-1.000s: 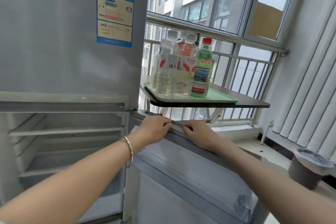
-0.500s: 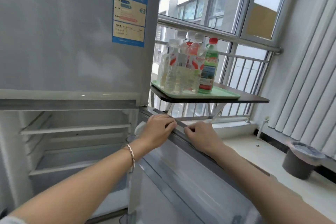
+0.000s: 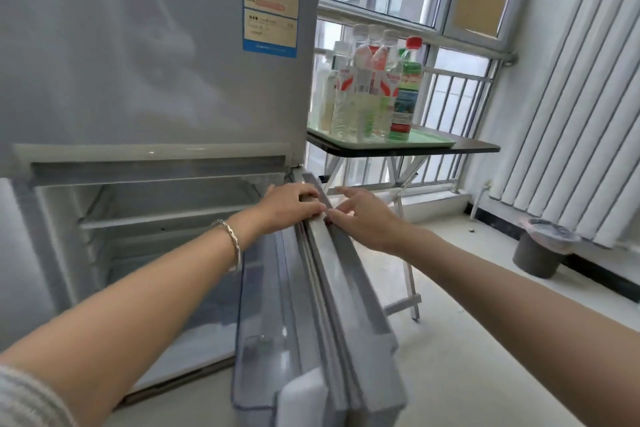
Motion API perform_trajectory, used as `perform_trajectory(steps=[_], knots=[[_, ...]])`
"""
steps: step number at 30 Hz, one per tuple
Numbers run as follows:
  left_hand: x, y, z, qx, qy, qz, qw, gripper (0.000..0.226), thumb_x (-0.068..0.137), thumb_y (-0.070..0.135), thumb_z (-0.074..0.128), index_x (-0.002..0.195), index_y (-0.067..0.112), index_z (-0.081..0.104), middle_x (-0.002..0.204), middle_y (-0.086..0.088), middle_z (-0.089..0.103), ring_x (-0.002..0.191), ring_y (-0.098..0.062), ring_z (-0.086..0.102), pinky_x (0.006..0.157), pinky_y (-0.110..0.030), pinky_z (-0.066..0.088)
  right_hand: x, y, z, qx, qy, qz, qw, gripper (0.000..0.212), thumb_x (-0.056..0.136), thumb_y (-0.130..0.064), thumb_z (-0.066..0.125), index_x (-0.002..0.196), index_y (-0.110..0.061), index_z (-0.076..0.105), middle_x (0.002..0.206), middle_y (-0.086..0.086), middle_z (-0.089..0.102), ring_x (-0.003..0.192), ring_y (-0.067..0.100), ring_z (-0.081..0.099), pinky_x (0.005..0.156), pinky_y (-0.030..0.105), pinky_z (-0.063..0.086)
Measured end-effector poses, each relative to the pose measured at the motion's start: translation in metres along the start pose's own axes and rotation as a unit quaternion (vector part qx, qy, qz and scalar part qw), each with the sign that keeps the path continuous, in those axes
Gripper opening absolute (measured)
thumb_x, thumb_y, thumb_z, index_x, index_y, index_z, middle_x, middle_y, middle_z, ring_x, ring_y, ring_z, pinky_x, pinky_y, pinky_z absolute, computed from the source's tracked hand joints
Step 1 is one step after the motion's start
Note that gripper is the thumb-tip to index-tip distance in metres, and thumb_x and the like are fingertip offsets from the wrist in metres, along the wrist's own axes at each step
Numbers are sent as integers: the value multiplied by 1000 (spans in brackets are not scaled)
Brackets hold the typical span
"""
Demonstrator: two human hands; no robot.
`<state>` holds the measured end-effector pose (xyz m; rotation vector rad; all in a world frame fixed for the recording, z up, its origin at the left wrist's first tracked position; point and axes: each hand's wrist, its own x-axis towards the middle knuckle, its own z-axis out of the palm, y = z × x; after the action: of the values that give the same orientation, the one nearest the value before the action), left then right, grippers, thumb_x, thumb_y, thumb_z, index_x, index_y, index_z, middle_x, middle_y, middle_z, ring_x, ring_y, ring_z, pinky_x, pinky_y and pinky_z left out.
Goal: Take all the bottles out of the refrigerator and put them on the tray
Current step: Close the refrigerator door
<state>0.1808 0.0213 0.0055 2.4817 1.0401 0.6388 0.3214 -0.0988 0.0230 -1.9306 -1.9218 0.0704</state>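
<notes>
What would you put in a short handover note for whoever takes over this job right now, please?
Left hand: fingers curled over the top edge of the lower refrigerator door, which stands open.
Right hand: fingers straight, touching the door's outer side near the top, holding nothing.
Bottles: a group stands upright on the green tray on the folding table beside the refrigerator.
Done: no bottle shows on the shelves of the open compartment or in the door bin.
Left: check any corners hidden from view, then probably shut the door.
</notes>
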Motion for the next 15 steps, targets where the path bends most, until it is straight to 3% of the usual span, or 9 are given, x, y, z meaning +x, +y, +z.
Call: perform_trajectory(steps=[1,3,6,9,12,15], knots=[[-5,-3,-7,-6,-17,-11,1000,64,71,58,47,127,29,60,140,6,54,134,-19,44,117,-47,22,3,-7,4,-6,12,-26,1000,40,98,-34,49,95,-10,79,150,10,47,141,20,37,110,33,31],[-16,-9,-23,-20,-41,-27,999,63,78,51,55,136,26,55,149,6,45,141,-17,36,118,-36,23,11,-23,15,-30,40,-70,996,36,97,-32,50,97,-11,80,151,11,46,140,25,38,112,33,26],[-33,-24,-49,-19,-32,-38,999,46,88,34,63,133,23,60,140,2,55,130,-15,49,100,-22,35,25,-44,41,-45,107,-122,986,33,94,-30,52,91,-13,80,130,16,63,123,32,55,105,37,34],[-54,-35,-74,4,-21,-40,999,42,86,37,67,126,25,66,132,6,62,122,-11,54,91,-18,35,40,-56,66,4,145,-145,979,44,94,-40,44,88,-15,78,100,7,73,97,27,64,91,37,42],[-72,-49,-98,79,-53,-44,995,34,90,29,63,124,29,67,131,7,62,122,-14,55,101,-25,41,53,-71,91,11,150,-165,975,51,96,-47,33,99,-17,74,100,-1,72,97,21,61,92,37,41],[-89,-59,-111,135,-102,-70,983,36,99,27,44,132,30,59,142,5,54,130,-18,50,111,-38,37,61,-86,111,-10,153,-155,976,57,96,-51,25,123,-18,62,124,1,63,122,22,51,110,37,30]])
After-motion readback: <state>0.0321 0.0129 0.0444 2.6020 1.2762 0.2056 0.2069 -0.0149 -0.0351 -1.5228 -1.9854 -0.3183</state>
